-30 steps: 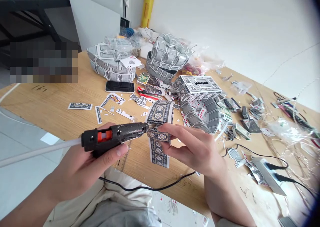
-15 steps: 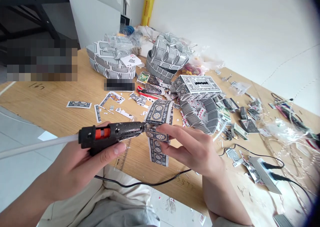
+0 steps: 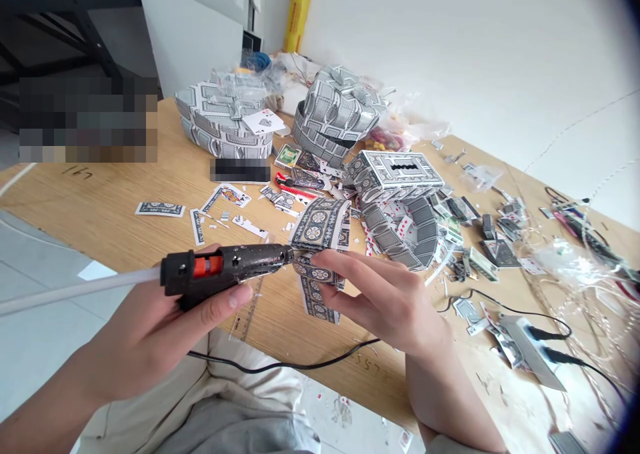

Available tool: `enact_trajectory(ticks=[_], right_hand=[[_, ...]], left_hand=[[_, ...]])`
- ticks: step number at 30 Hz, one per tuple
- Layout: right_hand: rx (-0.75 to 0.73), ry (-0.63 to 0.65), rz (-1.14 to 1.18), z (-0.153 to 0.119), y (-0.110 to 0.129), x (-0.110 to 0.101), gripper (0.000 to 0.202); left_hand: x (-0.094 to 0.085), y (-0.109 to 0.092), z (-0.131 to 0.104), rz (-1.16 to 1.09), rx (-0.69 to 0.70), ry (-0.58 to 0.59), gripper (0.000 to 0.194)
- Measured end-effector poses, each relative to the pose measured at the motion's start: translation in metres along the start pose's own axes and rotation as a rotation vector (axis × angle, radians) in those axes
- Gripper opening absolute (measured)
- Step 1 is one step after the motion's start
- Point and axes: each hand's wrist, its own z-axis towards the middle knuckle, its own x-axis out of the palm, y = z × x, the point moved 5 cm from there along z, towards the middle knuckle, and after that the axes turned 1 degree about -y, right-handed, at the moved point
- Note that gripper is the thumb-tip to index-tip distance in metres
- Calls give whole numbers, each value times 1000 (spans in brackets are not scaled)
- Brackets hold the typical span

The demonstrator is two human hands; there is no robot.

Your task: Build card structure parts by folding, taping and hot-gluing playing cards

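My left hand (image 3: 185, 327) is wrapped round a black hot glue gun (image 3: 230, 269) with a red inner part. A long white glue stick (image 3: 80, 293) runs out of its back end. The gun's nozzle points right and meets a piece made of patterned playing cards (image 3: 320, 224), curved and layered into a strip. My right hand (image 3: 385, 294) pinches this card piece from the right, its fingertips close to the nozzle. The fingers hide part of the piece, and whether glue is coming out cannot be seen.
Behind stand a card-covered basket shape (image 3: 225, 124), a rounded card-covered form (image 3: 340, 114) and a card box with a slot (image 3: 400, 174). A red cutter (image 3: 295, 186), a clear ruler (image 3: 247, 307) and card scraps lie around. A black cord (image 3: 280, 366) crosses the table; a power strip (image 3: 533, 351) is at right.
The lower end of the card strip has tilted slightly up and to the right. Both hands and the glue gun stay almost where they were.
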Motion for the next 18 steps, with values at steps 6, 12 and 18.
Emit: enact_trajectory(ticks=[6,12,18], right_hand=[[-1,3,-1,0,1,0,30],[-9,7,1,1,1,-1,30],[-16,24,-14,-1,0,1,29]], left_hand=[[-1,3,-3,2,-12,2,41],[-1,2,-3,20,13,0,41],[-6,-3,-1,155,72,-14,39]])
